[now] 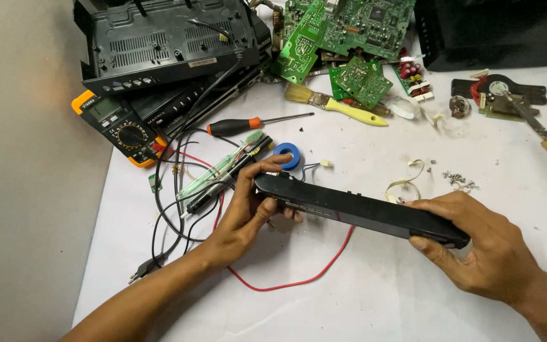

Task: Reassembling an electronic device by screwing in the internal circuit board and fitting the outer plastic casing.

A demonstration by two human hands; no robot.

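- Left hand and right hand gripped the long black front panel by its ends, fingers curled, above the white table
- Panel already off; opened black casing and green circuit boards lay behind, loose screws unsorted

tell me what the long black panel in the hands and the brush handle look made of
Long black panel: likely moulded plastic, with a smooth semi-gloss sheen and small button slots along its edge. Brush handle: probably glossy yellow plastic, though painted wood is possible.
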